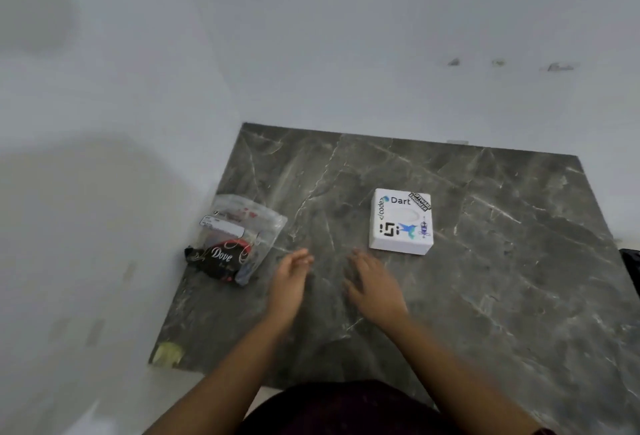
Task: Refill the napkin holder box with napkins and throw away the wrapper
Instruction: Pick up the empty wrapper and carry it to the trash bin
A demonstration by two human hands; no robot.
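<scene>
1. Because both hands hover empty above the dark marbled surface (519, 261), nothing is held yet, and the first risk, as I judge it, is a poor grip on the clear napkin pack (239, 237), whose plastic looks slick and crumpled.
2. While the left hand (289, 282) is turned edge-on with fingers loosely extended and close together, the right hand (375, 287) lies palm-down with fingers slightly spread; neither touches anything.
3. Taking the white sticker-covered napkin holder box (401, 221) as landmark: the pack lies well to its left, at the surface's left edge; both hands sit nearer the person than the box, between it and the pack.
4. Tearing the pack carelessly could scatter napkins off that left edge, since the pack partly overhangs it.
5. Pulling on the light box one-handed could slide it rather than open it.
6. Count: one box, one pack, two hands, one surface; I cannot tell how many napkins the pack holds.
</scene>
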